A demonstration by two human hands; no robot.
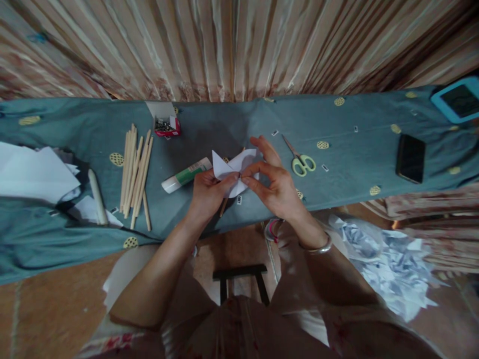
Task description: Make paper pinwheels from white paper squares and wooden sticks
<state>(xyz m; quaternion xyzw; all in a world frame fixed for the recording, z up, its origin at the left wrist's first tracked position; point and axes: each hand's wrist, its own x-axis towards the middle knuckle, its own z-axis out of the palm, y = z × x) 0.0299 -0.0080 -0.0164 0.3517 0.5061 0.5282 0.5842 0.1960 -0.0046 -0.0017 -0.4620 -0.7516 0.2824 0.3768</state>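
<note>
Paper [239, 162]: held over bench [202, 124], stick [223, 207] partly hidden beneath
Left hand [207, 194]: grip closed on paper
Right hand [275, 187]: grip pinched closed at paper's centre, contents unclear
Glue [187, 175]: laid beside left hand

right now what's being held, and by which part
A white folded paper shape, held near its centre by the left hand; the right hand pinches at that centre.
</note>
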